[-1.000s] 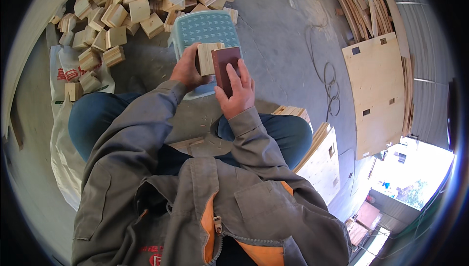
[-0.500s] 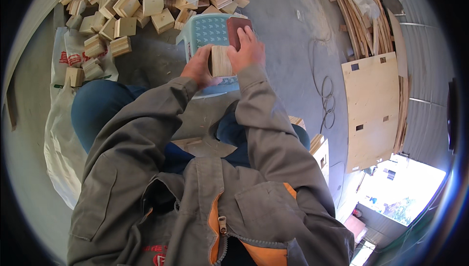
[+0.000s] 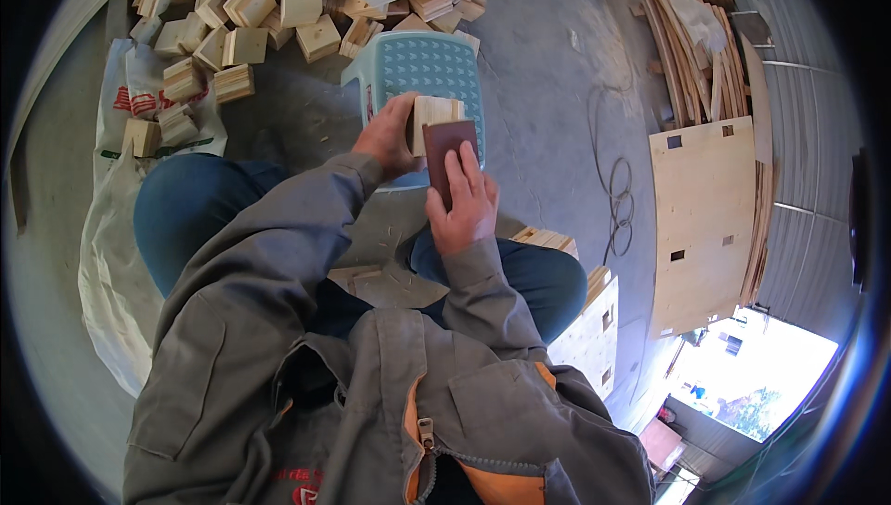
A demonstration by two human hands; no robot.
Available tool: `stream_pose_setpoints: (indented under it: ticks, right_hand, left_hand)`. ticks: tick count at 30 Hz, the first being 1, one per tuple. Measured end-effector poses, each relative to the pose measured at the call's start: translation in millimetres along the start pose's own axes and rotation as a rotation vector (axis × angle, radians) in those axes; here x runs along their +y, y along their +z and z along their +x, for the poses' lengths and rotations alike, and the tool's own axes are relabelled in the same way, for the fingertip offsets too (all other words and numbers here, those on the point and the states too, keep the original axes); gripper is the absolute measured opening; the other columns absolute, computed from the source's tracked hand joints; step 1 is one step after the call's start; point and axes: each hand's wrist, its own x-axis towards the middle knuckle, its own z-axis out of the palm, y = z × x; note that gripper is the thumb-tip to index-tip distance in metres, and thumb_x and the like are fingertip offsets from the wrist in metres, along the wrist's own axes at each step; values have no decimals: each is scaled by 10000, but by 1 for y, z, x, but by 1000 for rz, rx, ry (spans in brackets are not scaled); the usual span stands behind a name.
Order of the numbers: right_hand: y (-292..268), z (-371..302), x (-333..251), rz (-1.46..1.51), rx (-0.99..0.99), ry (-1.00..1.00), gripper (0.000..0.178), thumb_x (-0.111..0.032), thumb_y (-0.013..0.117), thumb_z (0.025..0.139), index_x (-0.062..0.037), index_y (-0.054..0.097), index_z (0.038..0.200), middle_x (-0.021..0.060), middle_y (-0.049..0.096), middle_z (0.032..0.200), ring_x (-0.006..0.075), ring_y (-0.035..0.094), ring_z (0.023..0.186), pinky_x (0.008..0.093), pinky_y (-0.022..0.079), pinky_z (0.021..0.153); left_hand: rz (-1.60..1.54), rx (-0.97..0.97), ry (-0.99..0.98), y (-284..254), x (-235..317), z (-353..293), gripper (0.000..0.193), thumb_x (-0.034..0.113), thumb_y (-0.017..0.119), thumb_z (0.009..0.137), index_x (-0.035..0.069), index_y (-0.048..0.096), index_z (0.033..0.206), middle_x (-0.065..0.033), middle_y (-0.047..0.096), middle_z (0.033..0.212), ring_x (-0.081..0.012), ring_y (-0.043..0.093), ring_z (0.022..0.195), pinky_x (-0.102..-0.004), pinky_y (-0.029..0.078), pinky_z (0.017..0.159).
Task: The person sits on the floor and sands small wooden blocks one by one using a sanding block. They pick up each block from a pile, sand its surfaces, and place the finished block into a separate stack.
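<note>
Over a light blue plastic stool (image 3: 432, 64), my left hand (image 3: 390, 138) grips a pale layered plywood block (image 3: 436, 110) by its left side. My right hand (image 3: 466, 206) holds a flat reddish-brown sanding block (image 3: 445, 141), its fingers lying over the upper face. The sanding block overlaps the near right side of the plywood block. Whether the two are pressed together there cannot be made out. My left palm and the underside of the plywood block are hidden.
Several similar plywood blocks (image 3: 318, 38) lie heaped beyond the stool, some on a white sack (image 3: 121, 180) at the left. More stacked wood (image 3: 548, 240) stands by my right knee. A thin cable (image 3: 620, 194) coils on the floor, near leaning boards (image 3: 703, 217).
My right hand has drawn the sanding block from the far side of the plywood block to its near side, toward me. My left hand still grips the plywood block, moved slightly right.
</note>
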Motion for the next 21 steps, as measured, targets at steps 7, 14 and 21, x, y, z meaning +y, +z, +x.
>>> stream_pose_setpoints:
  ticks: [7,14,21]
  right_hand:
    - [38,127,23,-64,-77,210,632,-239,765,868,-118,645,1477,103,554,1605,401,610,1234,495,475,1105]
    - [30,91,20,-36,-52,70,661,-238,795,859,-87,635,1482,163,548,1594,392,606,1255,486,474,1096]
    - [-5,-24,-14,29,-6,9,649,-180,827,813,-120,671,1440,112,553,1591,372,585,1211,500,483,1063]
  left_hand:
    - [46,-42,-25,0,2,2,1081,212,987,649,94,410,1555,-190,523,1493,-400,528,1398,-436,465,1165]
    - [14,-6,29,2,0,1,1019,207,974,693,85,422,1540,-193,540,1462,-397,545,1380,-442,476,1151]
    - [-23,46,75,5,-2,2,917,280,972,745,79,459,1478,-227,572,1410,-428,573,1333,-441,501,1111]
